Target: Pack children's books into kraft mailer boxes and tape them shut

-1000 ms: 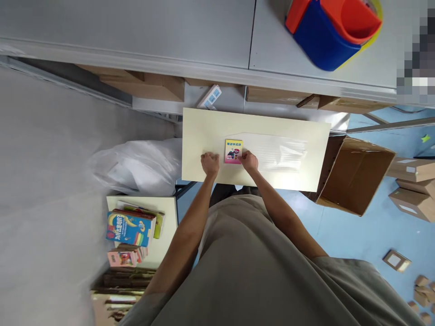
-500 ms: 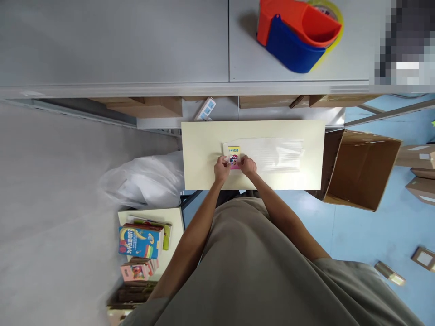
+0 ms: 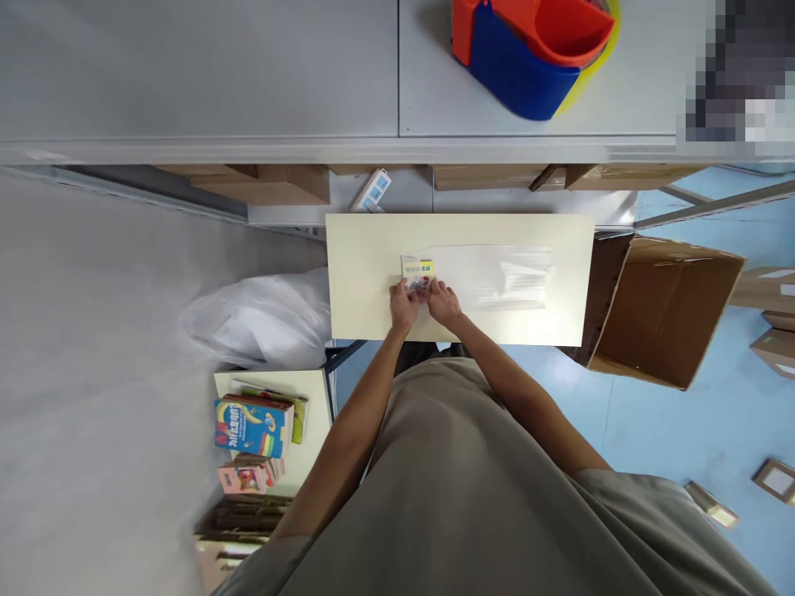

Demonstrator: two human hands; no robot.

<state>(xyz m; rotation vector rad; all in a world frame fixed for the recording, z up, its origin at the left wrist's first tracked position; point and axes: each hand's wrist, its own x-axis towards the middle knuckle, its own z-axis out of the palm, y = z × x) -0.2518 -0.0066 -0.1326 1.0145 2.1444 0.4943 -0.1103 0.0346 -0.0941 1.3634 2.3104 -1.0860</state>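
On the pale tabletop lies a translucent plastic wrapping sheet, stretched out to the right. A small children's book with a yellow-topped cover sits at the sheet's left end, and the film's left end lies folded over its left part. My left hand is closed at the book's lower left corner, pinching the film there. Closed at its lower right side, my right hand grips the book's edge. The fingers of both hands nearly meet and hide the bottom of the cover.
A red and blue tape dispenser stands on the grey shelf above. An open cardboard box is right of the table. To the left are a white plastic bag and stacked books. A white power strip lies behind the table.
The film's left end has come over onto the book, dulling the left part of its cover. My right hand has moved slightly left and closer to my left hand.
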